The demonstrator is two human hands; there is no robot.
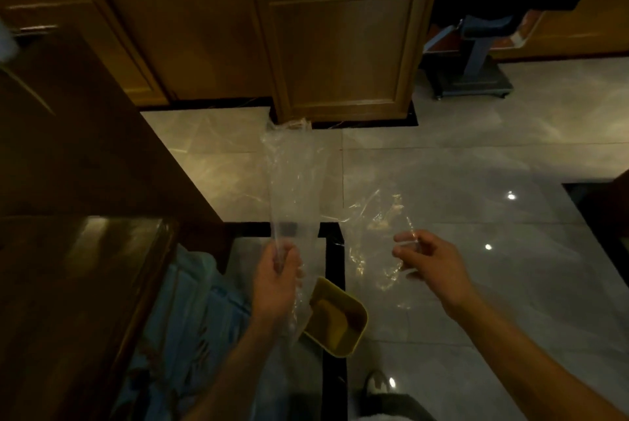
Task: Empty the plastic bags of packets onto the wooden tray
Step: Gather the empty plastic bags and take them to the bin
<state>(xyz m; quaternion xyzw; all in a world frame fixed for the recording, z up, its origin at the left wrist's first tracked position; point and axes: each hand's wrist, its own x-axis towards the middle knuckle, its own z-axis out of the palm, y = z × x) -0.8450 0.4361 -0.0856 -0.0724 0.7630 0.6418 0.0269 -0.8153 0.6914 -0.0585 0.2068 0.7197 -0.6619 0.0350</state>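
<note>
Now: clear bag (292, 182) in L hand (275, 281) grip – R hand (430, 262) beside.

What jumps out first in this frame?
Two clear plastic bags held up mid-frame over a glossy tiled floor: the left hand grips a long upright bag, the right hand pinches a crumpled bag. Below them, a yellow bin sits on the floor.
</note>
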